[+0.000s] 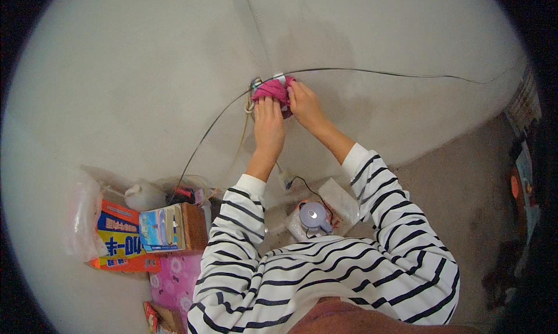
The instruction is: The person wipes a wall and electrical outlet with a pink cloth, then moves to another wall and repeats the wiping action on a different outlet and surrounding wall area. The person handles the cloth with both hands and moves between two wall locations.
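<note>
A bunched pink cloth point(271, 90) is held up against the pale wall, at the foot of a vertical corner line. My left hand point(269, 122) has its fingers at the cloth's lower edge, the thumb out of sight. On the cloth's right side, my right hand point(306, 105) grips a fold between thumb and fingers. A small white object point(280, 77) shows just above the cloth; most of it is covered, so I cannot tell what it is. To the left of the cloth, a looped pale cord point(249, 107) hangs on the wall.
A thin black cable point(348, 69) arcs across the wall past the cloth. Below stand a lavender-lidded electric kettle point(313, 215) and a plug on a power strip point(285, 179). At lower left are books point(161, 229), an orange-and-blue bag point(120, 233) and a pink flowered cover point(174, 277).
</note>
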A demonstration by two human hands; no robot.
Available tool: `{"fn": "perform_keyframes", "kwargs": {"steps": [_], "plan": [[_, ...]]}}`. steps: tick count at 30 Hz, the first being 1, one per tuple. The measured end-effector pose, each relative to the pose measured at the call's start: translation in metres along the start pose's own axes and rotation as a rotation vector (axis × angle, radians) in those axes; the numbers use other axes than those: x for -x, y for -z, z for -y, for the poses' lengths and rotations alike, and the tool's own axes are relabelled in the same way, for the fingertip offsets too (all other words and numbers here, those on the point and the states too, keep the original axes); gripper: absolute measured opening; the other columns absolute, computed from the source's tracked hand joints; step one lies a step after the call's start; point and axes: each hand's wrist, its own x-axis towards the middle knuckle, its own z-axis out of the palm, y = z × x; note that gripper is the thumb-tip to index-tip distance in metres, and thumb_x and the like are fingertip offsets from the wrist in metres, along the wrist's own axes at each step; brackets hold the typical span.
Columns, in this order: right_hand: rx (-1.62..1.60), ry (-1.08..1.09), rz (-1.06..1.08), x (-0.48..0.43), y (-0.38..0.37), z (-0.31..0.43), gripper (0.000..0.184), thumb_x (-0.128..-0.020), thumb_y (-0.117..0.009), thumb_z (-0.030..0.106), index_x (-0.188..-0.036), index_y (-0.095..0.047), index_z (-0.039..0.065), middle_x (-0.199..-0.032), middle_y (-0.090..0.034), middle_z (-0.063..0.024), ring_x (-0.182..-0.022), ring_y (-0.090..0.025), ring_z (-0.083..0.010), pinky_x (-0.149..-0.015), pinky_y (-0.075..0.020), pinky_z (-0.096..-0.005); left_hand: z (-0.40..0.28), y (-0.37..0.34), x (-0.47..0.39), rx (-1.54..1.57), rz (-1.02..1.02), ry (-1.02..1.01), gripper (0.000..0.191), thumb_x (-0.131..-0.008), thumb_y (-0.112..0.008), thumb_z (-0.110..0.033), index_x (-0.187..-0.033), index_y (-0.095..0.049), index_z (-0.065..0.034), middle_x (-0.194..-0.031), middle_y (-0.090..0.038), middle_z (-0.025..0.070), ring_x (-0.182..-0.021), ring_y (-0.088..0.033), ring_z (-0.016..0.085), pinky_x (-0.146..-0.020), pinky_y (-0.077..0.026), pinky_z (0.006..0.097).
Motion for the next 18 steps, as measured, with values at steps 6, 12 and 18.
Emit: {"fn": "perform_keyframes", "kwargs": {"steps": [6,12,18], "plan": [[-0.007,-0.071,0.327,0.04,0.005,-0.023,0.019,-0.101,-0.057,0.013,-0.111,-0.064,-0.001,-0.095,-0.067,-0.0237,-0.09,-0.065,-0.0445,-0.078,-0.051,-0.0513,-0.007,-0.016,0.032,0.253,0.117,0.065,0.038,-0.083,-0.057,0.003,-0.12,-0.057,0.0063,-0.124,-0.055,0.0263,-0.122,-0.052,0.044,-0.104,-0.043,0.0519],[-0.173,-0.081,0.037,0.029,0.018,-0.005,0.019,-0.1,-0.059,0.015,-0.11,-0.064,-0.002,-0.096,-0.067,-0.0232,-0.09,-0.065,-0.0434,-0.079,-0.0513,-0.0487,-0.011,-0.006,0.035,0.471,-0.124,0.171,0.049,-0.078,-0.053,0.011,-0.127,-0.054,0.0078,-0.132,-0.052,0.0306,-0.128,-0.047,0.05,-0.111,-0.037,0.0539],[-0.147,-0.027,-0.09,-0.008,-0.004,0.004,0.02,-0.1,-0.06,0.014,-0.112,-0.064,-0.001,-0.106,-0.065,-0.022,-0.097,-0.064,-0.0423,-0.082,-0.0509,-0.0484,-0.004,-0.017,0.013,0.408,-0.124,0.268,0.055,-0.078,-0.052,0.014,-0.132,-0.051,0.0089,-0.14,-0.048,0.0326,-0.134,-0.043,0.051,-0.116,-0.034,0.055]]}}
